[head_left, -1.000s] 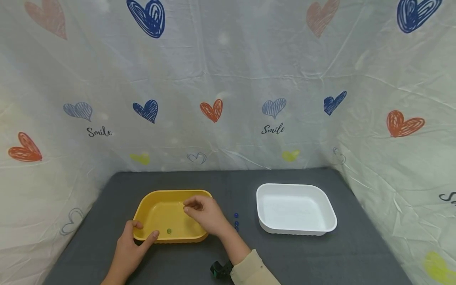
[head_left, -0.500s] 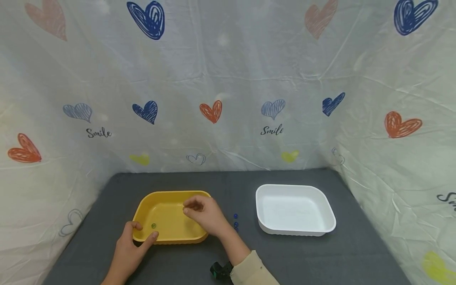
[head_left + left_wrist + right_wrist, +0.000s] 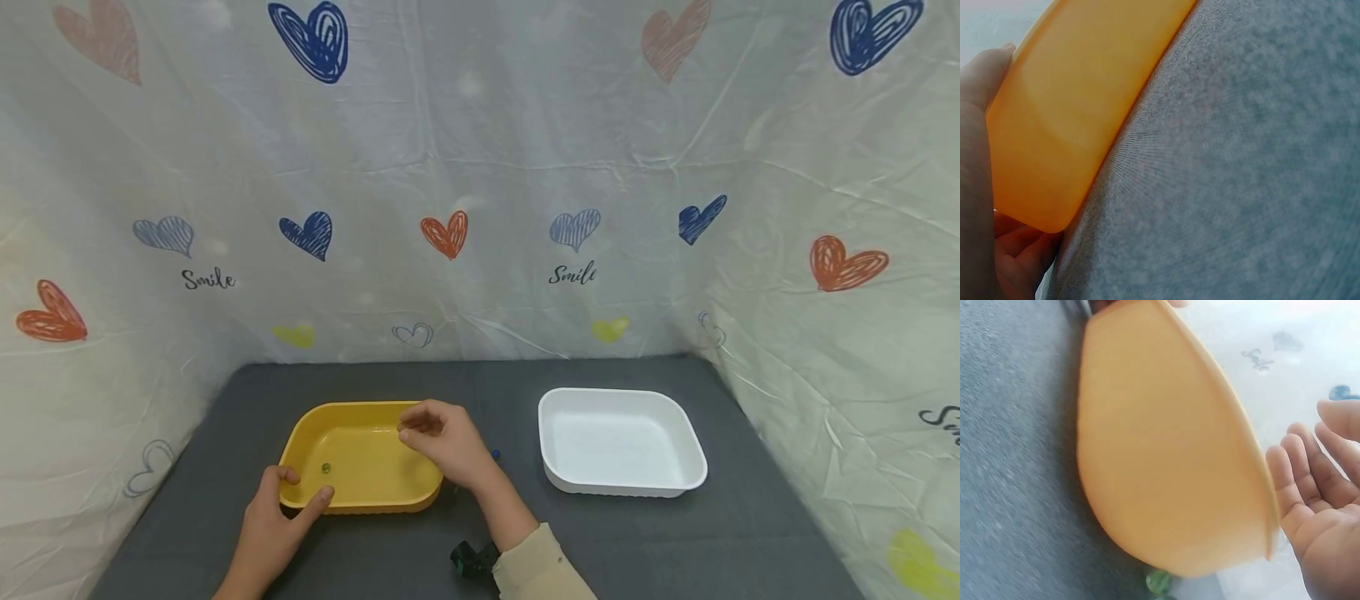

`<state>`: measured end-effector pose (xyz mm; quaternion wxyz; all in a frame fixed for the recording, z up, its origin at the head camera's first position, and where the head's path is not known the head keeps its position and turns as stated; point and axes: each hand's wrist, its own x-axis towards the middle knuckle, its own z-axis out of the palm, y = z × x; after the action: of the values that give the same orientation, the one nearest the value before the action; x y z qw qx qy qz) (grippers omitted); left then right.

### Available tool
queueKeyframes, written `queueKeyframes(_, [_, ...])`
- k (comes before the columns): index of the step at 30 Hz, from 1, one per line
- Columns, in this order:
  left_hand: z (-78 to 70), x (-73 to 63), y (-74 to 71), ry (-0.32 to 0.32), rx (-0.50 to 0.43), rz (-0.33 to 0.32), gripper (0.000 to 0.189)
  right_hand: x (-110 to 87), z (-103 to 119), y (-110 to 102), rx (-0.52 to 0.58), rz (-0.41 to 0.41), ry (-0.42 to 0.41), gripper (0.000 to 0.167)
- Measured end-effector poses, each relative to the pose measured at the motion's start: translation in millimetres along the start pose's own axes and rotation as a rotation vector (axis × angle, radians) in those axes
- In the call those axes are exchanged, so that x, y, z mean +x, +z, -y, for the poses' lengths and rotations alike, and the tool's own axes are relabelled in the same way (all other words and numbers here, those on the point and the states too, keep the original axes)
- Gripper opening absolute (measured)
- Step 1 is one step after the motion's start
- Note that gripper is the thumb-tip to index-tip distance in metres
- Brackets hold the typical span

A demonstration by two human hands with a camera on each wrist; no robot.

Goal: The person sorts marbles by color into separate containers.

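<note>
My left hand (image 3: 273, 521) grips the near left corner of a yellow plastic tray (image 3: 375, 507), thumb at the front rim and fingers on the left side. In the left wrist view the fingers (image 3: 1022, 250) curl under the tray's corner. A small green marble (image 3: 326, 468) lies on the tray floor near the left thumb. My right hand (image 3: 446, 442) hovers over the tray's right rim, fingers loosely bent, with nothing seen between them. The right wrist view shows that hand (image 3: 1316, 494) palm up-facing beside the rim, and a green marble (image 3: 1160, 581) beyond the tray.
A white tray (image 3: 622, 490) stands on the dark grey cloth to the right. Between the trays a blue marble (image 3: 496, 454) shows beside the right hand, which hides others. A black wrist camera (image 3: 472, 560) sits under the right wrist. A heart-printed curtain (image 3: 495, 292) hangs behind.
The green marble has rolled left across the yellow tray. My right hand has shifted right to the rim, its fingers a little more spread. My left hand keeps its grip.
</note>
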<state>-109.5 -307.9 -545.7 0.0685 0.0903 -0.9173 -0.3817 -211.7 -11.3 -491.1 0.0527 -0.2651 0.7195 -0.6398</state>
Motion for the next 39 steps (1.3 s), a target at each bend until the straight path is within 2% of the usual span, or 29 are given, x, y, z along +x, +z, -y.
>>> queueKeyframes(4, [0.4, -0.2, 0.7, 0.012, 0.0, -0.005, 0.067, -0.5, 0.7, -10.4, -0.007, -0.036, 0.007, 0.02])
queueKeyframes(14, [3.5, 0.1, -0.1, -0.009, 0.004, 0.0, 0.069, -0.1, -6.1, -29.0, 0.017, -0.131, 0.005, 0.022])
queueKeyframes(18, [4.9, -0.1, -0.1, 0.0, 0.011, -0.013, 0.068, -0.1, -13.0, -35.2, 0.024, -0.158, 0.02, 0.023])
queueKeyframes(25, [5.1, -0.7, 0.4, 0.023, 0.027, -0.04, 0.068, -4.4, -25.9, -46.5, -0.015, -0.183, 0.043, 0.016])
queueKeyframes(28, [4.1, -1.8, 0.0, 0.028, 0.03, -0.052, 0.067, -6.9, -29.8, -49.7, -0.045, -0.148, 0.063, 0.018])
queueKeyframes(33, [3.4, -1.3, -0.2, 0.039, 0.03, -0.078, 0.065, -10.2, -38.9, -54.2, -0.095, 0.001, 0.11, 0.018])
queueKeyframes(39, [4.0, -1.9, -0.2, 0.038, 0.037, -0.096, 0.065, -12.8, -45.7, -56.3, -0.138, 0.144, 0.107, 0.021])
